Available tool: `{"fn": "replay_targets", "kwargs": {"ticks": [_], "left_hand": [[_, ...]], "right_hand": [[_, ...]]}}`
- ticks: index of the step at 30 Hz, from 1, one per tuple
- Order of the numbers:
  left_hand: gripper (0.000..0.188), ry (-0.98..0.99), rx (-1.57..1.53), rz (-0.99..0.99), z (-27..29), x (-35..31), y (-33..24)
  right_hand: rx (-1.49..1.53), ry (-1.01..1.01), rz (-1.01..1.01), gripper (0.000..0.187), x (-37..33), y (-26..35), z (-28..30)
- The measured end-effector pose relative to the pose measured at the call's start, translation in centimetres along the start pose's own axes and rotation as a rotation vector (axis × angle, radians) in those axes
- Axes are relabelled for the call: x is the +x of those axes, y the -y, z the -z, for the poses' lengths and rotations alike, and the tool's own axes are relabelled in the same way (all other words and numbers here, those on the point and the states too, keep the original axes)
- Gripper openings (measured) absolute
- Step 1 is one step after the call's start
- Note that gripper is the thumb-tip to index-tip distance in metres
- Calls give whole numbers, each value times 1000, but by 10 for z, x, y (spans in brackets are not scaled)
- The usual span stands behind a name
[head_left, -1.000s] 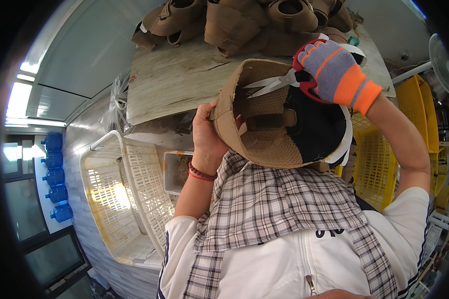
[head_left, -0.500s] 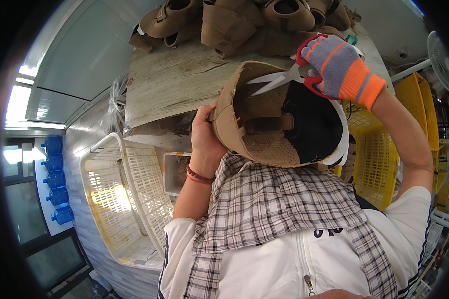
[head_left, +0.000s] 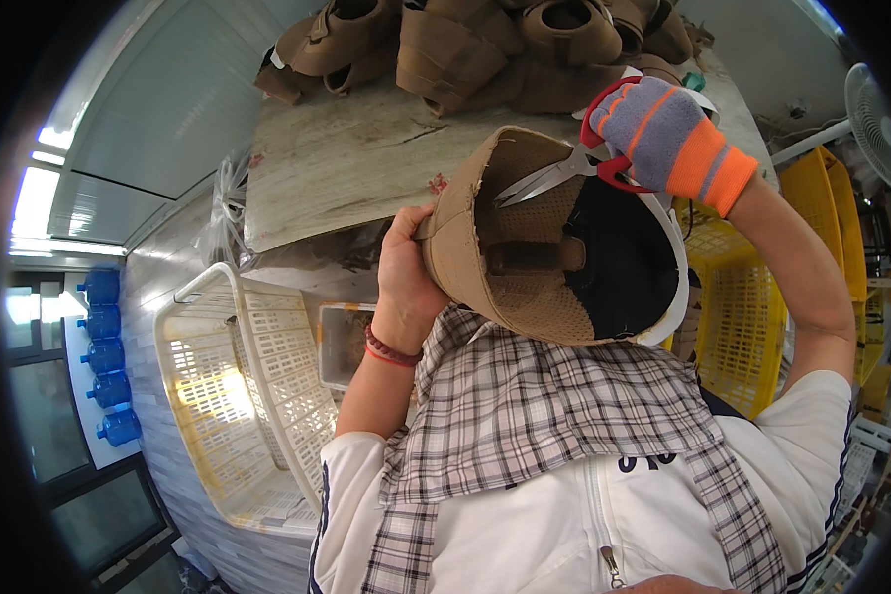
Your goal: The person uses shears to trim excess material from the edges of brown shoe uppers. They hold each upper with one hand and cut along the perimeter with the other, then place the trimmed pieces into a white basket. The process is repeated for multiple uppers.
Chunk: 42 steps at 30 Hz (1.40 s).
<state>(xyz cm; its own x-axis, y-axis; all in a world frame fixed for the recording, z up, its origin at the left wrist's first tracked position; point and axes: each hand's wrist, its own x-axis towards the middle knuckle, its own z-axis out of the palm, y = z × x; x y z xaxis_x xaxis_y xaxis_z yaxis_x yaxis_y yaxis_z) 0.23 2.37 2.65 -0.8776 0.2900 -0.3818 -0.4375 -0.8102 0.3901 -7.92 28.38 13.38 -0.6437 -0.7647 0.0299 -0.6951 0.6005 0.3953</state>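
My bare left hand [head_left: 409, 267] is closed on the left side of a brown shoe upper [head_left: 455, 233], its fingers partly hidden behind the material. The upper's wide opening faces me, showing tan mesh, a black lining and a white strip along the right rim. In an orange-striped grey glove, my right hand [head_left: 653, 134] grips red-handled scissors [head_left: 549, 178] above the upper's right side. The blades point left and down across the opening, nearly together. Whether they touch the upper's edge I cannot tell.
Several brown shoe uppers [head_left: 455, 54] are heaped along the far side of the wooden table [head_left: 337, 163]. A white plastic basket [head_left: 257, 396] stands at left beside a small grey bin [head_left: 342, 342]. Yellow crates [head_left: 747, 317] and a fan [head_left: 876, 114] are at right.
The scissor blades have come together from a wider spread, and their tips have dropped slightly. The upper has tilted a little in my left hand.
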Motion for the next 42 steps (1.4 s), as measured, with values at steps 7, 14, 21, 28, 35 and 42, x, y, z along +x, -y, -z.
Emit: {"fn": "replay_targets", "kwargs": {"ticks": [7, 14, 21, 28, 35, 42], "left_hand": [[21, -5, 4, -3, -6, -2, -1], [19, 3, -1, 26, -5, -2, -2], [18, -25, 17, 27, 2, -2, 0], [18, -9, -23, 30, 2, 2, 0], [18, -39, -56, 27, -1, 0, 2], [19, -84, -69, 6, -8, -3, 4]], "right_hand": [[-25, -31, 21, 27, -1, -4, -7], [45, -63, -71, 22, -7, -20, -17], [37, -61, -53, 24, -9, -10, -12], [-16, -381, -152, 33, -28, -29, -32], [-68, -265, -199, 32, -21, -18, -31], [-60, -421, -220, 33, -22, -15, -38]]}}
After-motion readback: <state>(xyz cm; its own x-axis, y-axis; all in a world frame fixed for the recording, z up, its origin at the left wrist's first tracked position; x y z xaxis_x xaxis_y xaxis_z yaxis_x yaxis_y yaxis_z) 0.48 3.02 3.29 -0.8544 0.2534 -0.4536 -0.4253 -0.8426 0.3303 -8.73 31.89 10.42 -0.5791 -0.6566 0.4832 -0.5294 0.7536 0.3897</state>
